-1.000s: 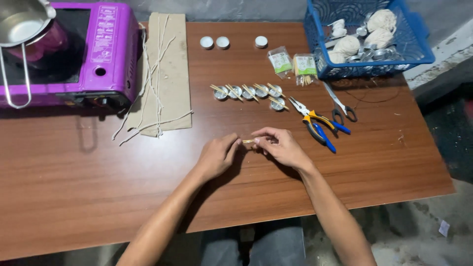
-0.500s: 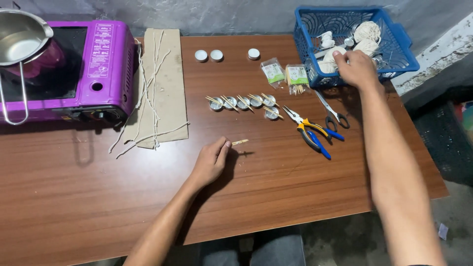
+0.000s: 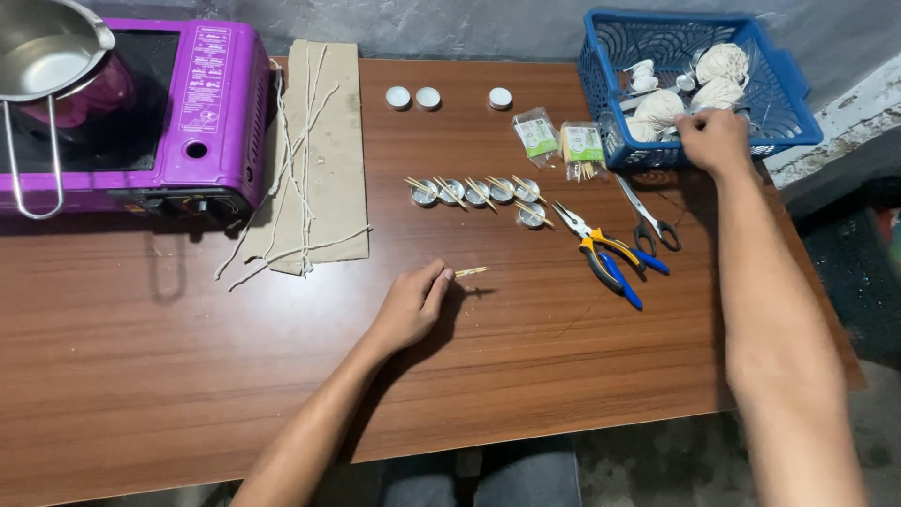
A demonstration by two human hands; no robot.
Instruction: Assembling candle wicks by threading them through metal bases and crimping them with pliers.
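My left hand (image 3: pixel 411 305) rests on the brown table (image 3: pixel 141 376), fingers pinched on short wooden sticks (image 3: pixel 470 272) that poke out to the right. My right hand (image 3: pixel 713 139) reaches over the front rim of a blue plastic basket (image 3: pixel 786 105) at the back right. Its fingertips are down among balls of white twine (image 3: pixel 721 64), and they are hidden. Between the hands stands a row of small metal cups (image 3: pixel 474 192) with sticks laid across them.
Yellow-and-blue pliers (image 3: pixel 610 260) and scissors (image 3: pixel 649 222) lie right of the cups. Two small packets (image 3: pixel 561 139) and three white round cups (image 3: pixel 427 98) sit behind. Cardboard (image 3: pixel 330 197) with cut strings lies left of centre, beside a purple stove (image 3: pixel 211 113) carrying a steel pot (image 3: pixel 42 52).
My right hand left the sticks at the table's middle and moved up right to the blue basket. My left hand stayed in place, still pinching the sticks.
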